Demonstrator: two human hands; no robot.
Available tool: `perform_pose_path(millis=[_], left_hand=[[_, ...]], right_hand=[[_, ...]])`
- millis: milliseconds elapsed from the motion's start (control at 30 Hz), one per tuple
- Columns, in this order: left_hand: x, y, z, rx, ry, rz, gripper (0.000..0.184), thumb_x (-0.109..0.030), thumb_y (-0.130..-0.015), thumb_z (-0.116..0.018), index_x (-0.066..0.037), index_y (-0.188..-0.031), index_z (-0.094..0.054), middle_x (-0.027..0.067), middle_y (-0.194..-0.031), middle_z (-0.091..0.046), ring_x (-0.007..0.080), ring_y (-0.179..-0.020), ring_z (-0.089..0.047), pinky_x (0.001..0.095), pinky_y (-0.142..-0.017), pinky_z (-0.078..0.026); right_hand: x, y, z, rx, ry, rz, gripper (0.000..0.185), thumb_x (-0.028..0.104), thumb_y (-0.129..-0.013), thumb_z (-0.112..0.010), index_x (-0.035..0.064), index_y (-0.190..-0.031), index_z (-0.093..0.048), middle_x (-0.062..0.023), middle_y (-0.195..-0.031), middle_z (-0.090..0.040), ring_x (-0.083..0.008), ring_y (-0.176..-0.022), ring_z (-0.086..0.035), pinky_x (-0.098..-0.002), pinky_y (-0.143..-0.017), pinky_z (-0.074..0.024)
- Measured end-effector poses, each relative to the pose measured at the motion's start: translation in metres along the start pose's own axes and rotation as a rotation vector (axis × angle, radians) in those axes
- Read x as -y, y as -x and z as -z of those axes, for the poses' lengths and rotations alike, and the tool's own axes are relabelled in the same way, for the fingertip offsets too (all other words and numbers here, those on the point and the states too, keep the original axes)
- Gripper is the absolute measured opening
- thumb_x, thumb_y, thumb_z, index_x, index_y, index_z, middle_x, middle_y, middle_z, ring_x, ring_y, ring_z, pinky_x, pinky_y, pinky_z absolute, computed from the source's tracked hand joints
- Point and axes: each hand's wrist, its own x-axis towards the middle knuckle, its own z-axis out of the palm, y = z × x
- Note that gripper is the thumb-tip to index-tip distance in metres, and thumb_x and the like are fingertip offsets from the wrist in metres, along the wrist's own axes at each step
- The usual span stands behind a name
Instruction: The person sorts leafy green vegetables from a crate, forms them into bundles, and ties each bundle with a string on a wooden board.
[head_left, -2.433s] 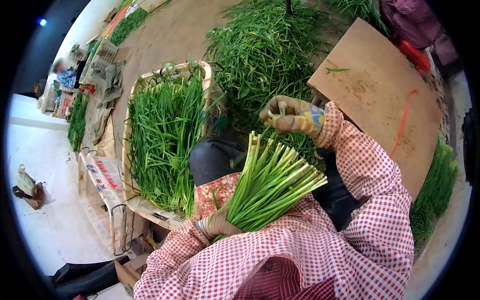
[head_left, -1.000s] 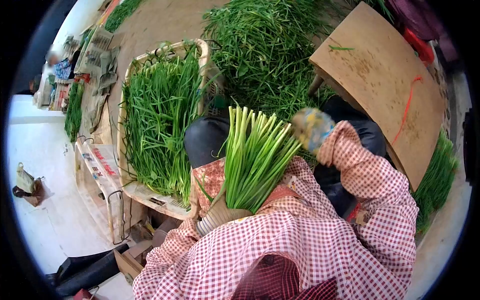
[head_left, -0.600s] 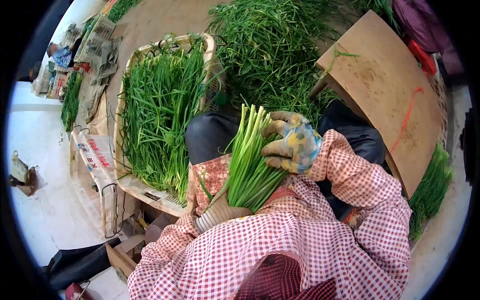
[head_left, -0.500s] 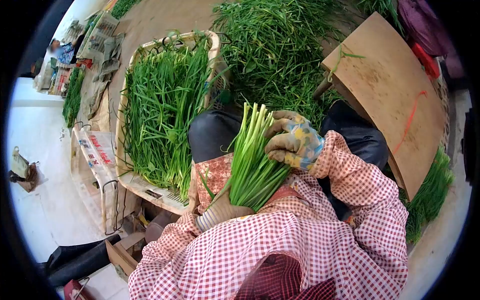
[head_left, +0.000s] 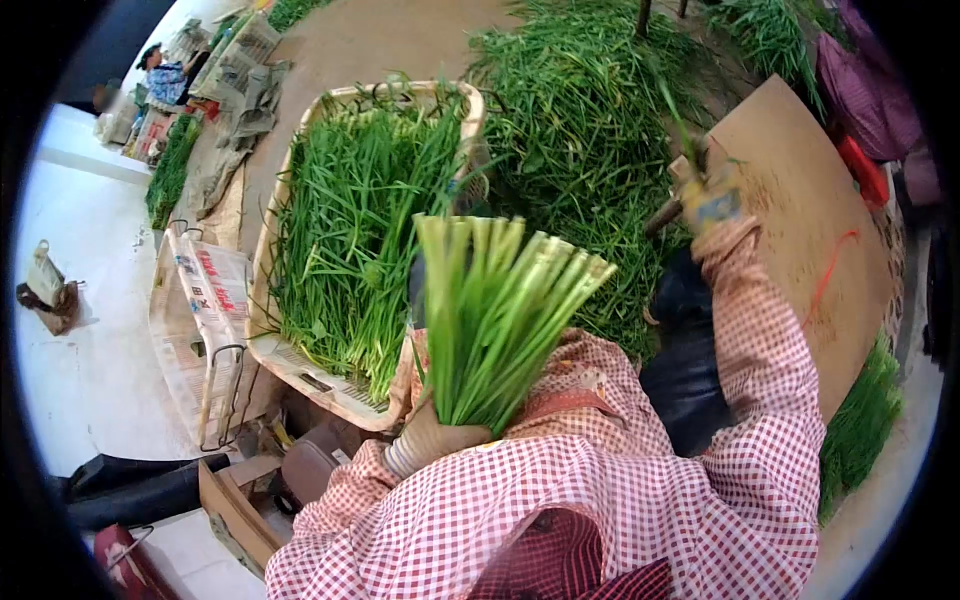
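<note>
My left hand (head_left: 438,440), in a pale glove, is closed around a bunch of garlic chives (head_left: 490,330) over my lap. The pale cut ends point up and away from me, fanned out. My right hand (head_left: 708,198), in a patterned glove, is stretched out to the right beside the brown board (head_left: 800,230). Motion smears its fingers. A blurred green strand (head_left: 677,115) shows just beyond its fingertips; whether the hand grips it, I cannot tell.
A pale plastic crate (head_left: 262,300) full of chives stands on my left, beside a white crate (head_left: 215,290). A large heap of loose greens (head_left: 580,130) covers the floor ahead. More chives (head_left: 860,430) lie at right. Another person (head_left: 165,80) is at far left.
My right hand has moved from the bunch out to the right, toward the board's near corner. The bunch in my left hand now stands more upright and spreads wider. The view has shifted slightly.
</note>
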Motion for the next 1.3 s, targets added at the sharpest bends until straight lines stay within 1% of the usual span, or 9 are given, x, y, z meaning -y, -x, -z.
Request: perform_pose_path(millis=[100, 200, 267, 400, 600, 800, 867, 1000, 1300], left_hand=[[-0.005, 0.017, 0.002, -0.228, 0.145, -0.136, 0.081, -0.003, -0.063, -0.076, -0.001, -0.134, -0.036, 0.0147, -0.123, -0.056, 0.0236, -0.113, -0.054, 0.0365, -0.098, -0.043], [-0.022, 0.007, -0.006, -0.318, 0.292, -0.19, 0.068, -0.009, -0.072, -0.073, -0.001, -0.131, -0.039, 0.0143, -0.122, -0.057, 0.0265, -0.112, -0.055, 0.0376, -0.098, -0.043], [-0.033, -0.017, -0.02, -0.377, 0.683, -0.212, 0.058, -0.012, -0.079, -0.068, -0.003, -0.13, -0.043, 0.0164, -0.12, -0.058, 0.0312, -0.107, -0.057, 0.0389, -0.093, -0.046], [-0.004, -0.031, -0.025, -0.377, -1.064, -0.431, 0.074, -0.013, -0.069, -0.075, -0.006, -0.134, -0.041, 0.0244, -0.132, -0.044, 0.0387, -0.115, -0.049, 0.0424, -0.091, -0.046], [-0.018, -0.016, 0.012, 0.035, -0.419, -0.495, 0.085, -0.017, -0.059, -0.086, -0.006, -0.133, -0.045, 0.0253, -0.146, -0.022, 0.0358, -0.136, -0.029, 0.0448, -0.111, -0.028], [-0.055, -0.063, 0.014, 0.232, -0.292, -0.188, 0.105, -0.021, -0.06, -0.089, -0.001, -0.141, -0.027, 0.0198, -0.137, -0.042, 0.025, -0.133, -0.036, 0.0371, -0.11, -0.031], [-0.049, -0.076, -0.002, 0.644, -0.039, 0.119, 0.11, -0.018, -0.059, -0.091, -0.001, -0.144, -0.023, 0.0132, -0.139, -0.043, 0.0213, -0.13, -0.038, 0.0356, -0.111, -0.029], [-0.046, -0.052, -0.015, 0.323, -0.171, 0.089, 0.088, -0.016, -0.064, -0.087, 0.001, -0.133, -0.035, 0.012, -0.12, -0.057, 0.0217, -0.114, -0.052, 0.0336, -0.101, -0.04], [-0.033, -0.056, -0.024, 0.236, -0.154, 0.073, 0.085, -0.018, -0.062, -0.087, 0.001, -0.128, -0.037, 0.0121, -0.112, -0.059, 0.0192, -0.107, -0.055, 0.0325, -0.095, -0.045]], right_hand=[[0.051, 0.067, -0.016, 0.318, 0.156, -0.106, 0.075, 0.059, -0.086, -0.055, 0.0089, -0.139, -0.036, -0.0194, -0.131, -0.048, -0.0357, -0.121, -0.047, -0.0458, -0.099, -0.0413], [0.098, 0.123, -0.057, 0.375, -1.079, -0.94, 0.086, 0.068, -0.082, -0.054, 0.0078, -0.141, -0.035, -0.0197, -0.142, -0.038, -0.036, -0.134, -0.032, -0.0562, -0.103, -0.0309], [0.096, 0.138, -0.078, 0.565, -1.47, -0.781, 0.083, 0.069, -0.086, -0.044, 0.0087, -0.142, -0.034, -0.0206, -0.147, -0.031, -0.0364, -0.14, -0.02, -0.0586, -0.112, -0.0131], [0.075, 0.127, -0.087, 0.788, -2.038, -0.609, 0.074, 0.065, -0.091, -0.033, 0.009, -0.139, -0.039, -0.0245, -0.142, -0.039, -0.0394, -0.134, -0.034, -0.0612, -0.107, -0.0294], [0.07, 0.119, -0.064, 0.894, -2.119, -0.563, 0.066, 0.056, -0.096, -0.034, 0.0087, -0.142, -0.036, -0.0261, -0.132, -0.049, -0.0415, -0.125, -0.046, -0.0588, -0.104, -0.0358], [0.071, 0.116, -0.068, 1.12, -2.162, -0.43, 0.061, 0.049, -0.1, -0.024, 0.0086, -0.147, -0.025, -0.0245, -0.134, -0.049, -0.0397, -0.123, -0.049, -0.0564, -0.109, -0.0293], [0.081, 0.111, -0.054, 1.14, -2.02, -0.544, 0.057, 0.045, -0.1, -0.034, 0.006, -0.142, -0.035, -0.0237, -0.124, -0.056, -0.0371, -0.115, -0.056, -0.0531, -0.1, -0.0432], [0.091, 0.089, 0.006, 0.571, -0.7, -0.671, 0.055, 0.047, -0.092, -0.056, 0.0051, -0.127, -0.052, -0.0152, -0.109, -0.063, -0.0264, -0.102, -0.061, -0.0395, -0.09, -0.0502], [0.15, 0.083, 0.013, 0.917, 0.438, 0.642, 0.046, 0.041, -0.081, -0.065, 0.0083, -0.113, -0.06, -0.0151, -0.121, -0.055, -0.0388, -0.129, -0.039, -0.0522, -0.102, -0.0353]])
